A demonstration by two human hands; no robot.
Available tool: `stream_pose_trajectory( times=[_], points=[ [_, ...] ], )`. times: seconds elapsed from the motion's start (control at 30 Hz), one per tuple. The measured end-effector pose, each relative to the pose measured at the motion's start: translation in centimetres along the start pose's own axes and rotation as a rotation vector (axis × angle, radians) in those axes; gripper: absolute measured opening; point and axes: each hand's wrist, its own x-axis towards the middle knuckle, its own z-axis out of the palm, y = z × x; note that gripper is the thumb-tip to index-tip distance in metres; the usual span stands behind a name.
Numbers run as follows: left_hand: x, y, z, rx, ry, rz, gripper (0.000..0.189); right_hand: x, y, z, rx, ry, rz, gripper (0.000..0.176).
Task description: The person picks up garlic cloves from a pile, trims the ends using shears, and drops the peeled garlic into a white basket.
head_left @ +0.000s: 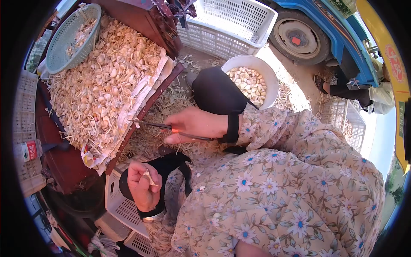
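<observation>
My right hand [192,124] is closed round a slim dark metal tool [154,124], whose thin tip points at the edge of the garlic heap. Its exact kind I cannot tell. Below it in the view, my left hand [144,186] pinches a pale garlic piece [150,178] between thumb and fingers. In front of both hands, a big heap of garlic bulbs and dry skins [107,85] covers a sheet on a dark red table [64,171]. Beyond my right hand and my black-clad knee stands a white bucket [274,88], holding many trimmed garlic cloves [247,82].
A pale green basket [53,55] tilts on the heap's far side. White plastic crates [222,40] stand behind, and another crate [115,201] sits under my left arm. A blue vehicle's wheel [299,36] and another person's leg [346,92] show at right. A bottle [32,150] lies at left.
</observation>
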Motion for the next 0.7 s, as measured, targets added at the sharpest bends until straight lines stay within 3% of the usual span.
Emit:
stream_pose_trajectory(
  times=[0.03, 0.07, 0.13, 0.27, 0.33, 0.47, 0.5, 0.6, 0.63, 0.7],
  points=[
    [0.0, 0.6, -0.1, 0.023, 0.071, 0.019, 0.011, 0.6, 0.9, 0.1, 0.152, 0.115, 0.015, 0.043],
    [0.3, 1.3, -0.7, 0.060, 0.129, 0.027, 0.012, 0.8, -0.7, -1.1, 0.348, 0.071, 0.257, 0.048],
    [1.1, 2.9, -3.0, 0.073, 0.213, 0.068, 0.011, 2.0, 1.5, -1.2, 0.402, 0.137, 0.173, 0.045],
    [4.5, 6.3, -9.2, 0.084, 0.535, 0.149, 0.020, 3.1, 3.2, -2.0, 0.499, 0.124, 0.341, 0.041],
    [7.3, 7.2, -10.9, 0.390, 0.739, 0.159, 0.021, 3.7, 3.6, -2.1, 0.472, 0.135, 0.349, 0.039],
    [12.5, 7.2, -12.1, 0.923, 0.691, 0.104, 0.025, 4.1, 3.7, -2.3, 0.492, 0.140, 0.356, 0.035],
    [13.8, 7.0, -13.5, 1.091, 0.578, 0.118, 0.026, 4.0, 3.1, -2.5, 0.500, 0.120, 0.376, 0.034],
    [15.7, 6.4, -14.4, 1.802, 0.485, 0.013, 0.029, 4.0, 3.1, -2.5, 0.505, 0.121, 0.374, 0.036],
    [16.2, 6.4, -15.0, 1.806, 0.472, -0.055, 0.030, 3.9, 3.2, -2.6, 0.495, 0.116, 0.382, 0.039],
    [16.2, 6.4, -15.0, 1.905, 0.430, -0.014, 0.030, 3.8, 2.9, -2.6, 0.490, 0.116, 0.384, 0.040]
  ],
)
